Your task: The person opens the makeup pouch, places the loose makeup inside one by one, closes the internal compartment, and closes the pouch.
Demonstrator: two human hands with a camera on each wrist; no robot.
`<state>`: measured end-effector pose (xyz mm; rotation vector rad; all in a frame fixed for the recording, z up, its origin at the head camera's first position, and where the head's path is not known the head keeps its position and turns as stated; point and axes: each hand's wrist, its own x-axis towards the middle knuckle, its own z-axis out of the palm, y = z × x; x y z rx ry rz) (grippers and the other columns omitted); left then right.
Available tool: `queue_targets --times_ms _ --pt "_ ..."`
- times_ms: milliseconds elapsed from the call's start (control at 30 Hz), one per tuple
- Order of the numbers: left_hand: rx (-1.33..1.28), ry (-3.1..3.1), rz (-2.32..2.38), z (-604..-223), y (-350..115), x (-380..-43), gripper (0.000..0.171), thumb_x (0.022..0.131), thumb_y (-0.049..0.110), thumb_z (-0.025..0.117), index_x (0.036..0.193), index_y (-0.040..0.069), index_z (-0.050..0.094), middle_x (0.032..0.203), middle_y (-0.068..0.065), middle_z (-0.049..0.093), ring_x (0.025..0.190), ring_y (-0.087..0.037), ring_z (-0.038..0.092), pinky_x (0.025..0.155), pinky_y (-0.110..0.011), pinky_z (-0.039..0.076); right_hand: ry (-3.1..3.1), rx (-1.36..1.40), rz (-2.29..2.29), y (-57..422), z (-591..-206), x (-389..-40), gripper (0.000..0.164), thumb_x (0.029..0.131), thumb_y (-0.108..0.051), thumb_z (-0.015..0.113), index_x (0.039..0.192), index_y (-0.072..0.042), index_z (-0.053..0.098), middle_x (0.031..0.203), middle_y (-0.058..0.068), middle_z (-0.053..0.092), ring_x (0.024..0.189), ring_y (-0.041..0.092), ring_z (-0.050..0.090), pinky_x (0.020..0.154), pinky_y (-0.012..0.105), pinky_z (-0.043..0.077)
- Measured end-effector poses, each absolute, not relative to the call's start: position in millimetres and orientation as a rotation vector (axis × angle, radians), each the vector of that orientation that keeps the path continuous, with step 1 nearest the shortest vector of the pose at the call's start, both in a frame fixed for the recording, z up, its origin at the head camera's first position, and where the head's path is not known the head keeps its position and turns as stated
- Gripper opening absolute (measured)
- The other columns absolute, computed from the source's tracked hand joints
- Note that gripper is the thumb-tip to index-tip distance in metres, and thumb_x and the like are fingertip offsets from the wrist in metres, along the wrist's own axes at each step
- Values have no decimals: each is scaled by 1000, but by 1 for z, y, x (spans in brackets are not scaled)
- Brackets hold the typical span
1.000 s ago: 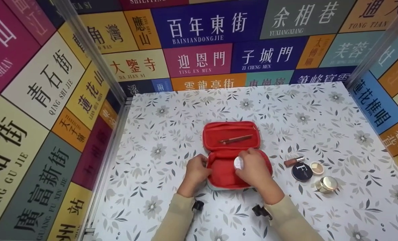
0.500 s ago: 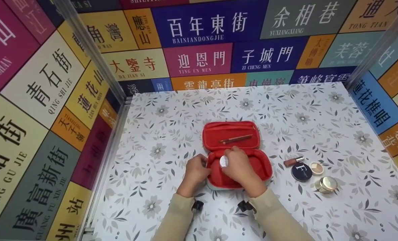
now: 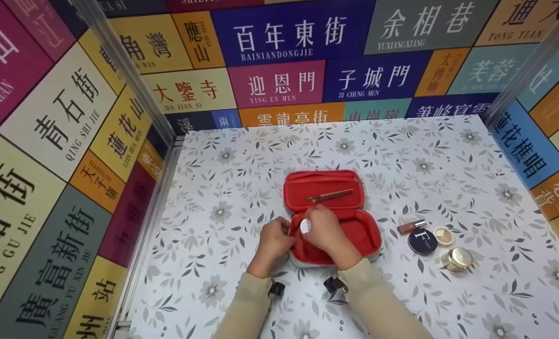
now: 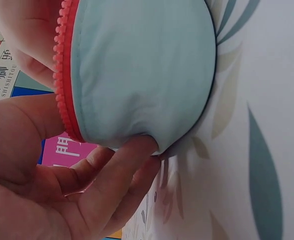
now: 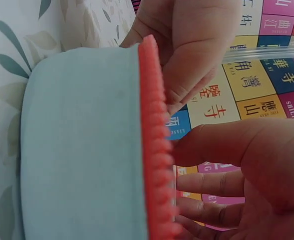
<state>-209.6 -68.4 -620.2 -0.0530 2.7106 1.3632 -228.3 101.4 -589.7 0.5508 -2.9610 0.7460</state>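
A makeup bag (image 3: pixel 367 235) lies unzipped on the table, red inside, with a pale teal outer wall (image 4: pixel 142 75) and red zipper teeth. My left hand (image 3: pixel 275 241) grips its left end, thumb over the rim and fingers pressed against the outer wall. Inside the left part of the bag my right hand (image 3: pixel 325 230) holds a small round white object (image 3: pixel 305 226) between thumb and fingers; only its pale face shows. In the right wrist view the bag's wall hides the object and the tips of the right hand (image 5: pixel 266 170). Slim brown pencils (image 3: pixel 330 195) lie in the open lid.
Right of the bag sit a lip gloss tube (image 3: pixel 411 227), a dark round compact (image 3: pixel 422 241) marked F, a small round pan (image 3: pixel 443 236) of pale segments and a gold-lidded jar (image 3: pixel 457 259). Printed panels (image 3: pixel 279 84) enclose the floral table (image 3: pixel 223 179).
My right hand has moved left inside the bag with the white object, from the middle to the left end. The left hand keeps its grip on the bag.
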Motion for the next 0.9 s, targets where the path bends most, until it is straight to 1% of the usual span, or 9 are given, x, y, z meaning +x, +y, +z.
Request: queue_targets --times_ms 133,300,500,667,900 --pt "-53 2712 1359 -620 -69 -210 24 73 4 78 96 5 71 83 -5 71 74 -15 57 66 -31 50 -2968 547 764 99 -596 -230 21 79 -10 84 89 0 69 85 18 65 87 38 66 83 53 57" --pt "-51 2722 1339 -621 -68 -210 24 73 7 79 96 6 71 83 -4 70 73 -15 57 65 -31 50 -2935 577 765 94 -603 -232 21 76 -9 84 85 1 68 81 18 64 85 40 65 81 55 57" --pt "-54 2716 1351 -623 -68 -210 27 71 7 79 97 6 72 81 -2 71 73 -12 58 65 -28 51 -2981 558 686 89 -604 -232 21 75 -8 83 87 0 69 81 17 66 89 41 67 82 55 57" --pt "-70 2715 1348 -622 -67 -210 26 72 5 77 98 6 73 81 -2 71 72 -11 58 64 -27 50 -3004 541 656 87 -603 -232 25 76 -10 85 92 1 69 86 18 67 91 41 67 85 55 58" --pt "-75 2703 1355 -622 -67 -210 26 72 3 77 97 5 72 82 -3 72 73 -12 58 64 -27 50 -3010 517 671 86 -604 -230 25 80 -11 85 96 3 71 91 20 67 94 41 67 87 55 58"
